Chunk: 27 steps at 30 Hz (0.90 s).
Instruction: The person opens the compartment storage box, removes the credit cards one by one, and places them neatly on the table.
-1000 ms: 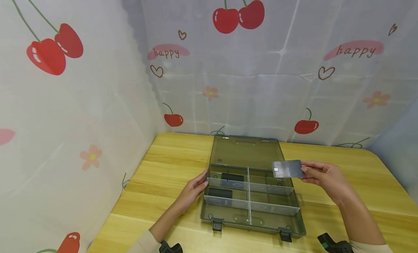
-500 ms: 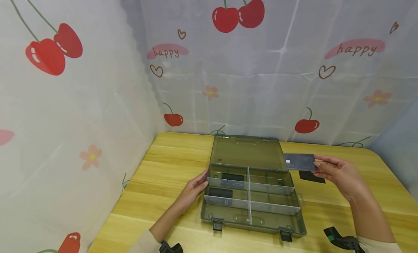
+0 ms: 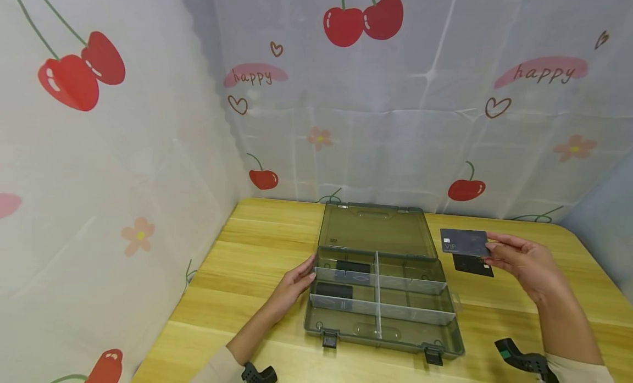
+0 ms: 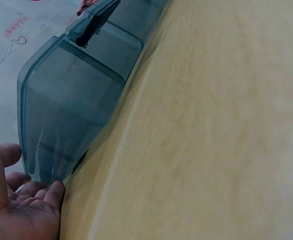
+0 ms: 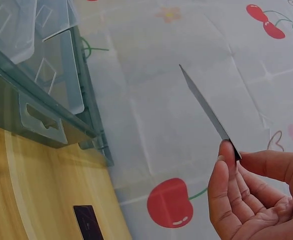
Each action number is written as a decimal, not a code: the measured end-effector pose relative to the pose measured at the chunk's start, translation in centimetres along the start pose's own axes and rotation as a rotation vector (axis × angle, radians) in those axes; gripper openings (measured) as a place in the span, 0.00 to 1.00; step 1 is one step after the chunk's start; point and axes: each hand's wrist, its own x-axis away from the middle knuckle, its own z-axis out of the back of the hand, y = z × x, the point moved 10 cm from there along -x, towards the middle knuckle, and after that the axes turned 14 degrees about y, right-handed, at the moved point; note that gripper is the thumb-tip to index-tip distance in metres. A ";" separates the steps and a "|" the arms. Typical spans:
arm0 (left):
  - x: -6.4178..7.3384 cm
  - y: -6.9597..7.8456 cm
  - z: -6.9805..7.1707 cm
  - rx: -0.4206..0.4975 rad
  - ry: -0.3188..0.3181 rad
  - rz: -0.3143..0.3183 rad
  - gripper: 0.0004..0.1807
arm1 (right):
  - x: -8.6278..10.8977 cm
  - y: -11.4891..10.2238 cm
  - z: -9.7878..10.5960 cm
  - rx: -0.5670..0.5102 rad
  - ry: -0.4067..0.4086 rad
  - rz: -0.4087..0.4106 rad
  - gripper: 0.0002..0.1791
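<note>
In the head view my right hand [image 3: 526, 265] pinches a dark grey card [image 3: 464, 242] with a pale chip and "VIP" print, just right of the box. A second, black card [image 3: 473, 265] lies on the table, partly hidden behind the held one. In the right wrist view, thumb and fingers grip the held card [image 5: 206, 107] nearly edge-on. My left hand [image 3: 292, 287] rests with thumb and fingertips against the left wall of a grey see-through compartment box [image 3: 379, 347]. Dark cards lie in its back left compartment [image 3: 353, 267] and middle left compartment [image 3: 334, 290].
The box's lid [image 3: 376, 229] is folded back flat behind it. Pale dividers [image 3: 378, 300] part the inside, and two latches [image 3: 433, 354] hang at the front. A cherry-print curtain [image 3: 386, 125] closes off the back and left of the wooden table [image 3: 257, 229].
My right hand has moved right with the VIP card, from over the box's back right corner to beside it. The black card on the table has come into view. My left hand stays put.
</note>
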 end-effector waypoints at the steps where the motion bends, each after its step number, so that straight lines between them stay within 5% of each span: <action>1: 0.0 0.0 -0.1 0.001 -0.001 0.001 0.33 | 0.0 0.0 0.2 -0.004 0.003 -0.002 0.15; 13: -0.2 0.0 -0.8 0.015 -0.013 0.001 0.33 | 0.4 -0.6 1.7 -0.110 -0.011 -0.009 0.21; 27: -0.1 0.1 -0.1 0.017 0.000 0.006 0.33 | -0.3 0.0 2.6 -0.071 0.057 -0.011 0.19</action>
